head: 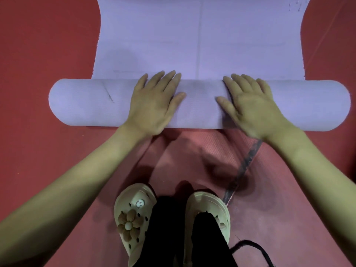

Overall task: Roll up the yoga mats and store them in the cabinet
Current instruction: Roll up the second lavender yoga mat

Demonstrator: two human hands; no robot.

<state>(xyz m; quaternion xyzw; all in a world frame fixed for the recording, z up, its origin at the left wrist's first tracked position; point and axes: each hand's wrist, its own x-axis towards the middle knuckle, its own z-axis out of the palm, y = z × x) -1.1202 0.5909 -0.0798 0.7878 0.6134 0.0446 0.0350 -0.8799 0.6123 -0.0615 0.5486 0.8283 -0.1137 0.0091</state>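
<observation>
On the red floor (pixel 48 45) a purple mat (pixel 198 37) is part rolled; its roll (pixel 200 105) is pressed by the left hand (pixel 154 105) and right hand (pixel 252 108), fingers spread flat. Uneven pressure would likely skew the ends; a strap (pixel 244 166) nearby might be caught.

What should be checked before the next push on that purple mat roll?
1. Both hands on the roll: left hand and right hand lie flat on the rolled part: ok.
2. Hands evenly spaced about the middle: ok.
3. Roll ends level: cannot tell.
4. Flat purple mat ahead lies smooth: ok.
5. Sandals behind the roll: ok.
6. Cabinet in sight: not ok.
</observation>
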